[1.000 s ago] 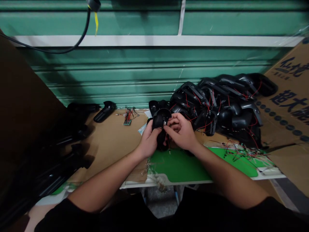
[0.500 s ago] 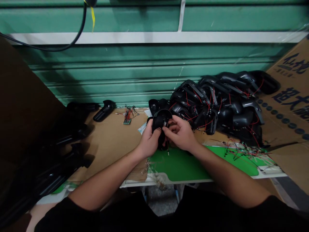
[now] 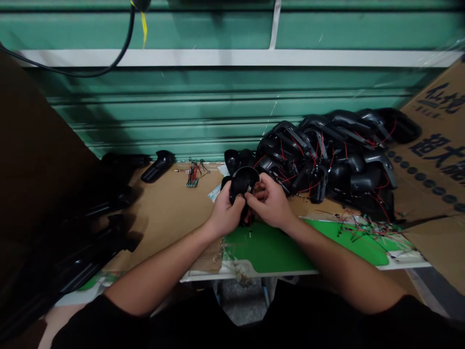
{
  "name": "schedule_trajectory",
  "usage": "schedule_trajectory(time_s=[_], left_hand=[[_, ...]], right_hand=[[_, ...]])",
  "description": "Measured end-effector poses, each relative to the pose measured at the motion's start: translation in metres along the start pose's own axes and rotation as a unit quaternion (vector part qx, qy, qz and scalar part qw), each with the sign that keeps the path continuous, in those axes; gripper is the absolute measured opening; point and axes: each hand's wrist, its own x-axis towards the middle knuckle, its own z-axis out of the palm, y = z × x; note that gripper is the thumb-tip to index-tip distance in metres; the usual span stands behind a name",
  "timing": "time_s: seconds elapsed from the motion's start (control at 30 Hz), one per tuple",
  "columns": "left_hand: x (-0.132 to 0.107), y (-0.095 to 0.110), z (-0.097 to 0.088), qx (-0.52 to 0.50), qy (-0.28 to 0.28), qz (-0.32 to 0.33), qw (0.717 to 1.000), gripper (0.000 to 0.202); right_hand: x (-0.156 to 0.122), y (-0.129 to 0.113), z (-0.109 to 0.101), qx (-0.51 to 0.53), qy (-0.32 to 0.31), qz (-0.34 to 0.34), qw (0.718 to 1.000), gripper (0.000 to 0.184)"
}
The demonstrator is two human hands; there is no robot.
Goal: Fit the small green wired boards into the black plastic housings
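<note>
Holding a black plastic housing (image 3: 241,183) over a green mat (image 3: 271,247) on the desk (image 3: 169,218), hands together. Left hand (image 3: 225,214) clamps its side, right hand (image 3: 269,203) grips its edge, just beside a heap of red-wired black housings (image 3: 327,167).

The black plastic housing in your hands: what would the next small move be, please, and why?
Probably tuck in the thin wire hanging below the housing: your left hand grips it, your right hand is at its edge, and the wire dangles over the green mat.
</note>
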Motion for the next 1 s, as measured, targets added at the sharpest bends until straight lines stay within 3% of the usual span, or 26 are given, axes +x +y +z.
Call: schedule_trajectory(time_s=[0.17,0.27,0.43,0.6,0.73,0.87,1.0], left_hand=[[0.003,0.004,-0.003,-0.058,0.016,-0.046,0.997,0.044],[0.003,0.006,-0.005,-0.092,0.028,-0.036,0.995,0.044],[-0.001,0.003,-0.004,-0.106,0.007,-0.036,0.994,0.057],[-0.006,0.002,0.0,-0.107,-0.023,-0.044,0.993,0.066],[-0.01,0.003,0.002,-0.081,-0.023,-0.034,0.996,0.066],[-0.014,0.001,-0.003,0.008,0.008,0.028,1.0,0.061],[-0.014,0.0,-0.009,0.079,-0.008,0.063,0.995,0.061]], right_hand=[[-0.001,0.001,-0.002,-0.007,-0.019,-0.014,1.0,0.03],[-0.001,0.002,-0.004,-0.018,-0.018,-0.035,0.999,0.038],[-0.002,0.0,-0.003,-0.008,0.003,-0.032,0.999,0.035],[-0.003,-0.004,0.003,0.068,0.016,0.01,0.998,0.041],[-0.001,-0.009,0.004,0.131,-0.007,0.061,0.989,0.051],[0.002,-0.013,0.0,0.17,-0.035,0.101,0.98,0.063],[0.004,-0.011,-0.003,0.168,-0.045,0.122,0.977,0.064]])
